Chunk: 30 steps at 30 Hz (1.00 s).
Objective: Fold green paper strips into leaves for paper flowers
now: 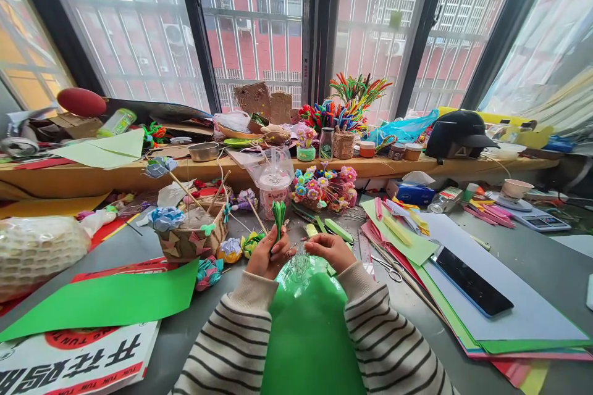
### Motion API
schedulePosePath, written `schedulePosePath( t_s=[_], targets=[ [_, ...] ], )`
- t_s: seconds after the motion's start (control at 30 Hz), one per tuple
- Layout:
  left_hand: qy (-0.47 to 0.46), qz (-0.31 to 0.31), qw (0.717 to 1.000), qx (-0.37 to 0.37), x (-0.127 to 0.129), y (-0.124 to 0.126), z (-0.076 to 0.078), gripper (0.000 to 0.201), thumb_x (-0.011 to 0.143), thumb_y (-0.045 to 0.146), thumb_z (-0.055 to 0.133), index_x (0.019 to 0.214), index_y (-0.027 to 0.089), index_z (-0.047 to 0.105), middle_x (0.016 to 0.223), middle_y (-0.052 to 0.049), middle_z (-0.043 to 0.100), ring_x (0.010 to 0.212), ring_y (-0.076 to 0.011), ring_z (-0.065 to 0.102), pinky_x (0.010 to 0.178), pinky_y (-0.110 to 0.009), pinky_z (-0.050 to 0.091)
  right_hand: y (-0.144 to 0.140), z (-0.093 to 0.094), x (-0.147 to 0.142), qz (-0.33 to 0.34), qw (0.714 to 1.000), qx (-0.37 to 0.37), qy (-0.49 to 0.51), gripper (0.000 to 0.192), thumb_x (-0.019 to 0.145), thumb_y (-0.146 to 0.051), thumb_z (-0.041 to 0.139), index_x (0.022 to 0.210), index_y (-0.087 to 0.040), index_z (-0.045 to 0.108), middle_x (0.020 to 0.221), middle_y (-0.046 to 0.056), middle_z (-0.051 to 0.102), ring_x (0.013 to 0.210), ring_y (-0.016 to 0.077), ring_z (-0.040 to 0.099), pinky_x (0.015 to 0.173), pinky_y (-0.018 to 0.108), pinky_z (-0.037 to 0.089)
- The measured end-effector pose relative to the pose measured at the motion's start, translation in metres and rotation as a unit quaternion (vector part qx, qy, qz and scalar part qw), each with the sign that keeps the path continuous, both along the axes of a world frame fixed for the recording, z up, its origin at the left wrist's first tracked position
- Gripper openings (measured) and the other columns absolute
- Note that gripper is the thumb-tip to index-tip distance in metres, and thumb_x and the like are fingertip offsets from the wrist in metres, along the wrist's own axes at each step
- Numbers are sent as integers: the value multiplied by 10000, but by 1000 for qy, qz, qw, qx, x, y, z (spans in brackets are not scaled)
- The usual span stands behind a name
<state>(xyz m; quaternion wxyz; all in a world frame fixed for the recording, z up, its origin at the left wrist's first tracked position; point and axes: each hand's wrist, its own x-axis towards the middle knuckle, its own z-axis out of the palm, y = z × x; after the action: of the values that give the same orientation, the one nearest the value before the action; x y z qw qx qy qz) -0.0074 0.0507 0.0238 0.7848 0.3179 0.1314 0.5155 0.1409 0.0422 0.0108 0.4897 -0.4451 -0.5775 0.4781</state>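
Observation:
My left hand (269, 254) is closed around a bundle of narrow pleated green paper (278, 217), which stands upright above the fingers. Level with it and a short way to the right, my right hand (331, 250) has its fingertips pinched together. Whatever they hold is too fine to make out. Between and just below both hands lies a tangle of thin pale wire or thread (300, 268). It rests on a glossy green surface (310, 327) that spreads between my forearms. Folded green paper strips (338, 229) lie beyond my right hand.
At left stand a basket (185, 241) with paper flowers and a green paper sheet (111, 299). A lidded drink cup (274, 188) is ahead. To the right are scissors (389, 268), stacked coloured paper (500, 296) and a phone (472, 281). Pipe cleaners (338, 116) crowd the ledge.

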Motion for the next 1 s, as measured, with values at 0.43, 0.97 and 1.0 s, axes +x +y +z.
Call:
schedulePosePath(
  t_s=[0.43, 0.97, 1.0],
  targets=[
    [78, -57, 995, 16, -1, 1, -2, 172, 750, 275, 450, 720, 115, 506, 406, 85, 334, 315, 0, 254, 517, -221, 430, -3, 0, -6, -53, 986, 40, -151, 156, 562, -283, 599, 556, -132, 562, 543, 12, 546, 521, 109, 494, 531, 231, 390],
    [-124, 84, 987, -58, -19, 10, 2, 216, 825, 220, 301, 687, 133, 442, 398, 79, 298, 298, -10, 247, 340, -126, 233, 7, -9, 8, -56, 963, -89, 250, 227, 457, -321, 681, 547, -143, 571, 514, -44, 542, 475, 45, 469, 540, 196, 403],
    [-124, 92, 986, -54, -20, 10, 2, 211, 822, 225, 310, 684, 135, 442, 398, 78, 297, 299, -12, 247, 337, -129, 229, 7, -8, 9, -64, 955, -92, 275, 225, 447, -308, 689, 545, -143, 572, 513, -45, 543, 473, 42, 471, 536, 191, 405]
  ],
)
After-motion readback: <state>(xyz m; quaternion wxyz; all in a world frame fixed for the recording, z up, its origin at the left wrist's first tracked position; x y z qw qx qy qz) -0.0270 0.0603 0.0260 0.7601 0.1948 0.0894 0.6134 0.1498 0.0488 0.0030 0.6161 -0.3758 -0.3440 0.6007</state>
